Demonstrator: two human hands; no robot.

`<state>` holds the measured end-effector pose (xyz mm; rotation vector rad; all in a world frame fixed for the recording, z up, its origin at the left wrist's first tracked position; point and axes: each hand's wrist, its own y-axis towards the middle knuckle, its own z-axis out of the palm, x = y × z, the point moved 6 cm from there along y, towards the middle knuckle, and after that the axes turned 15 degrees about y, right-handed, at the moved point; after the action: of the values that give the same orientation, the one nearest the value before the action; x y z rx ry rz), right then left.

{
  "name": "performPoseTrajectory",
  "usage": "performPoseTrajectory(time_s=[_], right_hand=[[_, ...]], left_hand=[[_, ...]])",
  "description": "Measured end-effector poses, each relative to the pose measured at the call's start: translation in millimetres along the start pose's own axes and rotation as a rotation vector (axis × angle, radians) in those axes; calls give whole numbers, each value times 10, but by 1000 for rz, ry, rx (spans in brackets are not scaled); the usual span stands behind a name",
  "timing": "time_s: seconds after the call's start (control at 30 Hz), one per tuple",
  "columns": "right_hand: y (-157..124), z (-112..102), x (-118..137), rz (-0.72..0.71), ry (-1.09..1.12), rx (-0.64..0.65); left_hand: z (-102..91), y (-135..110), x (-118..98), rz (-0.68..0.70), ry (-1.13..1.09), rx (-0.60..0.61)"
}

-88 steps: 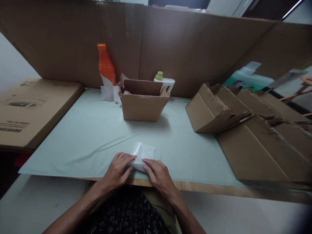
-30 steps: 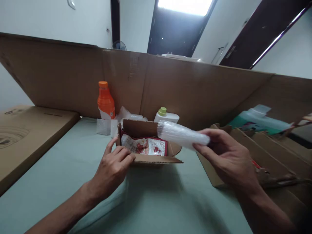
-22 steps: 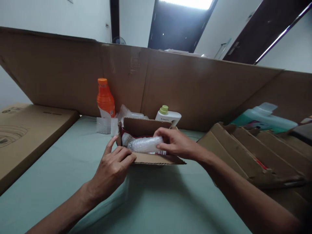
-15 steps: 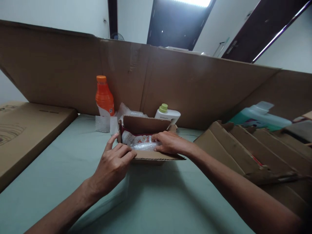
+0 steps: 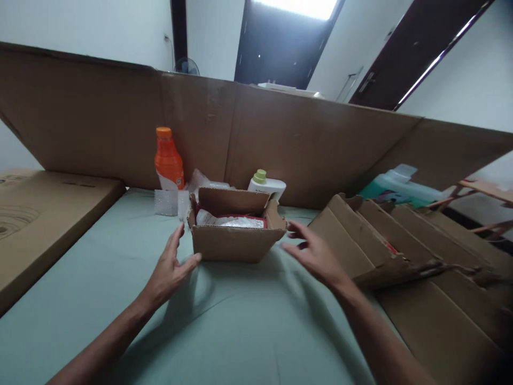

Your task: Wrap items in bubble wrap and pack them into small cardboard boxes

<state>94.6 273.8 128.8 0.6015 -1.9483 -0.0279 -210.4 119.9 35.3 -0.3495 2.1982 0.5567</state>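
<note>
A small cardboard box (image 5: 230, 245) stands on the green cloth with its top flaps up. Inside it lies something in bubble wrap (image 5: 240, 221), with a bit of red showing around it; the rest of the contents is hidden by the front wall. At the box's left end is my left hand (image 5: 170, 270), fingers stretched and thumb apart, close to the front left corner; whether it touches I cannot tell. My right hand (image 5: 315, 254), slightly blurred, is off the right end with its fingers spread and nothing in them.
Behind the box are an orange bottle (image 5: 168, 158), a white bottle with a green cap (image 5: 267, 185) and loose bubble wrap (image 5: 166, 203). Folded cardboard boxes (image 5: 348, 235) and a teal jug (image 5: 396, 187) stand right. A large flat carton (image 5: 52, 214) lies left. A cardboard wall (image 5: 300, 144) runs behind.
My right hand has come out of the box and moved right. My left hand has left the front flap, which no longer sticks out toward me. The view has shifted slightly.
</note>
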Motion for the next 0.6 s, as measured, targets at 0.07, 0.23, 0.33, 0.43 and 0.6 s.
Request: performPoseTrajectory(time_s=[0.07, 0.23, 0.33, 0.43, 0.6], right_hand=[[3, 353, -255, 70, 106, 90], [-117, 744, -389, 121, 209, 10], [-466, 773, -244, 95, 227, -10], [-788, 865, -9, -10, 270, 0], [-929, 955, 95, 43, 353, 86]], left_hand=[[193, 115, -25, -48, -128, 45], [407, 151, -139, -129, -264, 37], [282, -190, -49, -166, -216, 13], [0, -633, 84, -232, -155, -39], [-276, -996, -62, -276, -119, -141]])
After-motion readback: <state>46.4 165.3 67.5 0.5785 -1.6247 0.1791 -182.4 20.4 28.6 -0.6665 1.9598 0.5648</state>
